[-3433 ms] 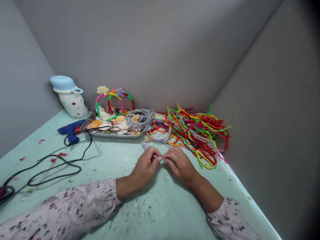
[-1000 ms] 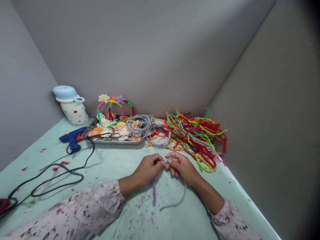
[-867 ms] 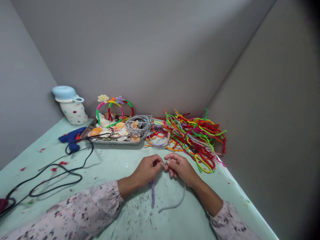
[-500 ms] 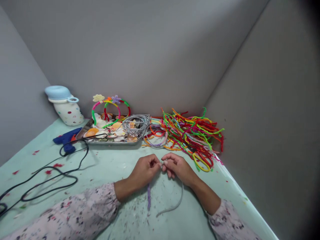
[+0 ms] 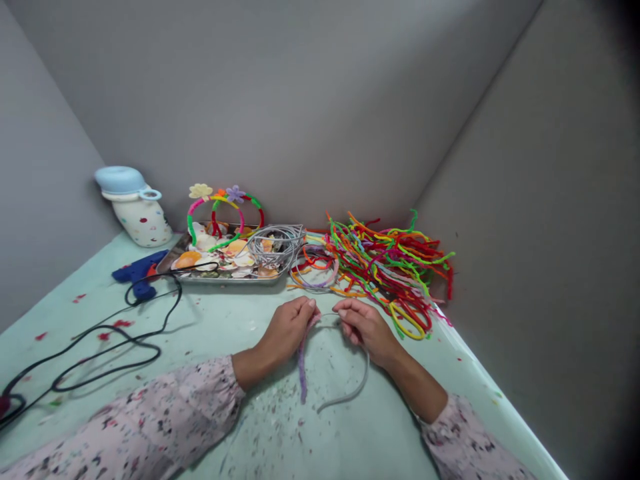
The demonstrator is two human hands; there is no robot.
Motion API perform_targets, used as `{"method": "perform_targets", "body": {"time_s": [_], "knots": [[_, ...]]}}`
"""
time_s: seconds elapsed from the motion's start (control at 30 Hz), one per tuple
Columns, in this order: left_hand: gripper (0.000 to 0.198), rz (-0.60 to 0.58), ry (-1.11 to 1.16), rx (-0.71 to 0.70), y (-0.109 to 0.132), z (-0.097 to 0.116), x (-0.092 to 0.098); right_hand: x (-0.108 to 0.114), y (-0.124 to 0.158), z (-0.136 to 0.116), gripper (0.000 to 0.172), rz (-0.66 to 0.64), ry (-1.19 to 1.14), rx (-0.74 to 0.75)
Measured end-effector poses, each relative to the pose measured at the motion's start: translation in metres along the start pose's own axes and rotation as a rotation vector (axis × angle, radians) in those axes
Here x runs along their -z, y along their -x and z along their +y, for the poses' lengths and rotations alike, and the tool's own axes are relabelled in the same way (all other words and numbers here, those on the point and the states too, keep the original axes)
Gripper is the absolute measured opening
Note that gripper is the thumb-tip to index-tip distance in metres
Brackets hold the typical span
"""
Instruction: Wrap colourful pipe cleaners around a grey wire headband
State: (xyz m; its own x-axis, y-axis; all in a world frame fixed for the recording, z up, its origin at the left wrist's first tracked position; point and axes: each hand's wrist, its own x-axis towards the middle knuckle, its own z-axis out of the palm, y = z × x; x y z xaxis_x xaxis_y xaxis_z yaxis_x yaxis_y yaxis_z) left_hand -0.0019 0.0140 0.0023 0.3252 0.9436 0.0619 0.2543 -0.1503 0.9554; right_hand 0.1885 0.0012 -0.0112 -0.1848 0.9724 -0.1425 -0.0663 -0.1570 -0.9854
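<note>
My left hand (image 5: 287,331) is closed around a fuzzy pipe cleaner, pinching it between thumb and forefinger. Its purple tail (image 5: 303,373) hangs down below the fingers, and a pinkish stretch shows at the fingertips. A grey wire (image 5: 366,367) runs from there across a small gap to my right hand (image 5: 366,328). The right thumb and forefinger pinch this wire, and its long end curves down onto the table. How the pipe cleaner sits on the wire inside the left fingers is hidden.
A metal tray (image 5: 230,281) holds shells, a coil of grey wire (image 5: 277,243) and two flower-topped colourful hoops (image 5: 243,213). Right of it lies a heap of pipe cleaners (image 5: 390,267). A blue glue gun (image 5: 140,272) with a black cord and a spotted bottle (image 5: 143,217) are at left.
My hands have moved slightly apart, baring a short stretch of grey wire between them. A pinkish stretch now shows at my left fingertips. The view has shifted a little.
</note>
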Motion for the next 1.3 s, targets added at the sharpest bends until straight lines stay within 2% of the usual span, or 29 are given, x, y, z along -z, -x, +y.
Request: {"method": "perform_targets", "body": {"time_s": [0.27, 0.57, 0.8, 0.97, 1.3], "knots": [[0.032, -0.011, -0.152, -0.007, -0.0006, -0.0027, -0.0049, -0.0032, 0.0001, -0.0043, 0.022, 0.005, 0.061, 0.001], [0.026, 0.01, -0.288, -0.079, 0.0007, -0.0029, -0.0056, -0.0048, -0.0021, -0.0034, 0.022, 0.025, 0.079, -0.008], [0.035, 0.012, -0.099, -0.034, 0.0015, -0.0031, -0.0034, -0.0045, -0.0018, -0.005, 0.024, 0.005, 0.062, -0.01], [0.032, 0.081, 0.015, -0.002, 0.0023, 0.0007, -0.0009, -0.0039, -0.0019, -0.0048, 0.025, -0.012, 0.055, -0.003], [0.024, 0.04, -0.022, 0.007, -0.0013, -0.0057, -0.0034, -0.0049, -0.004, -0.0012, 0.027, 0.0, 0.034, 0.001]]}}
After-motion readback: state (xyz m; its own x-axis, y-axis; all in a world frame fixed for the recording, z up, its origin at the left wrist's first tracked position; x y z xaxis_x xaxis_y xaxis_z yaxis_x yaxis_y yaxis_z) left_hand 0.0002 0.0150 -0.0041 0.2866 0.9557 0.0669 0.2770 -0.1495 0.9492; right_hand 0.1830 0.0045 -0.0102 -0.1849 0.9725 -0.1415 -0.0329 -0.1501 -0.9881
